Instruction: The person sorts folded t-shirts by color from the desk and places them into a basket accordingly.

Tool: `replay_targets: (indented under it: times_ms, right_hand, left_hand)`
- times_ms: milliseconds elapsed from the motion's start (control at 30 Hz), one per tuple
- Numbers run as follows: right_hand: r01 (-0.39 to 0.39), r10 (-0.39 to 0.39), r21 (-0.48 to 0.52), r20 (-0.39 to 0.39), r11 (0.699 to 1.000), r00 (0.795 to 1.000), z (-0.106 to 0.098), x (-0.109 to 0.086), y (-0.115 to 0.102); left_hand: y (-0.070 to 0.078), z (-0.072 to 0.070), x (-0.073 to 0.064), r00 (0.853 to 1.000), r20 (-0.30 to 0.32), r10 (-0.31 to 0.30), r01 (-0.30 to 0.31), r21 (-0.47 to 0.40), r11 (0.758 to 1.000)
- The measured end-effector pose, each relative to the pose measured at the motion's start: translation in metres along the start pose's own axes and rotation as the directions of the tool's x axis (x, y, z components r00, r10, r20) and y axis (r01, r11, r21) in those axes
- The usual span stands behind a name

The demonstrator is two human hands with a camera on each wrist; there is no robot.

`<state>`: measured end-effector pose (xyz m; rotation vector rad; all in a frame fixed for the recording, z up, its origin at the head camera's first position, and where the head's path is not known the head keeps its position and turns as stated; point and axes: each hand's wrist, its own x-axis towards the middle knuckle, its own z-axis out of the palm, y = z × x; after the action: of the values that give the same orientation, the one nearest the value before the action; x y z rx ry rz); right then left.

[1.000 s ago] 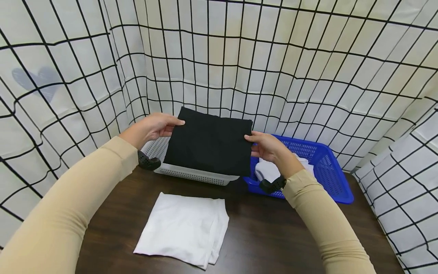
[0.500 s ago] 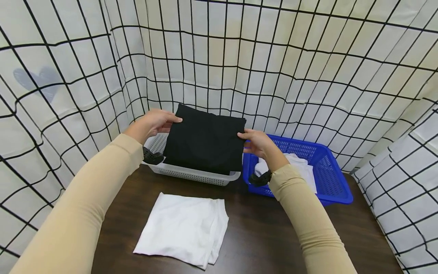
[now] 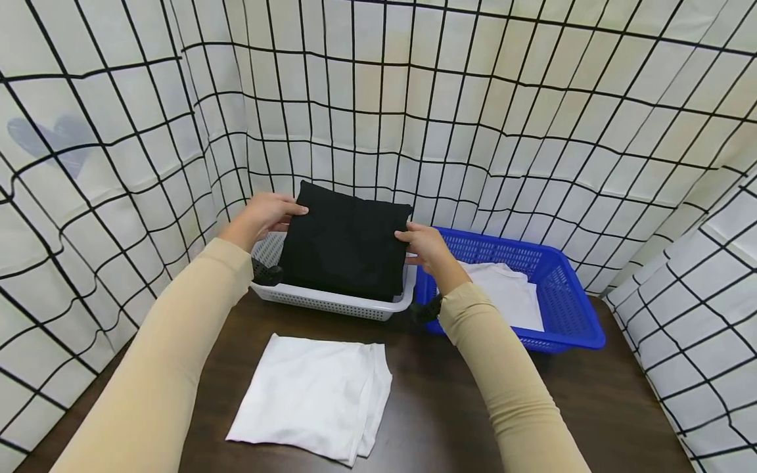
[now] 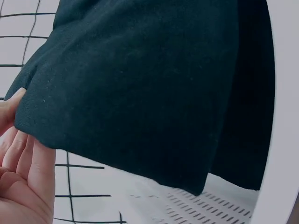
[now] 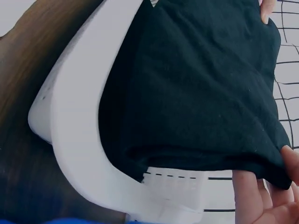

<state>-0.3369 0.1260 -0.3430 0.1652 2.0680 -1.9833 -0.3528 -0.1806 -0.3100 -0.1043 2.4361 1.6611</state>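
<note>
Left hand (image 3: 269, 213) and right hand (image 3: 428, 247) pinched the black cloth (image 3: 349, 243) at opposite sides, likely so neither side sagged; it tilted over the white basket (image 3: 331, 303), lower edge inside the near rim.

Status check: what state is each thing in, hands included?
Black cloth: folded, tilted, lower part inside white basket.
White basket: upright, partly covered.
Blue basket: upright, holding white cloth.
White cloth in blue basket: partly hidden.
White cloth on table: folded, lying flat.
Left-hand grip: pinching black cloth's left edge.
Right-hand grip: pinching its right edge.
</note>
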Motion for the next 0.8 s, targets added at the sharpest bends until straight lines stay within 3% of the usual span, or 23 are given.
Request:
replay_targets:
  times_ms: [300, 500, 667, 800]
  right_hand:
    - [-0.016, 0.016, 0.009, -0.067, 1.000, 0.998, 0.014, 0.006, 0.023]
    - [-0.011, 0.012, 0.012, -0.065, 1.000, 0.998, 0.018, 0.009, 0.025]
    - [-0.024, 0.022, -0.027, -0.084, 0.999, 0.996, 0.019, 0.011, 0.030]
    - [-0.012, -0.004, -0.140, -0.115, 0.990, 0.993, 0.023, 0.009, 0.036]
  left_hand:
    - [-0.019, 0.012, 0.011, 0.999, -0.038, -0.005, 0.006, 0.009, 1.000]
    - [-0.025, 0.009, 0.015, 1.000, -0.030, -0.011, 0.013, 0.065, 0.998]
    - [-0.034, 0.010, 0.015, 1.000, 0.002, 0.002, -0.003, 0.104, 0.995]
    - [-0.042, 0.013, 0.014, 1.000, 0.030, -0.008, 0.004, 0.112, 0.994]
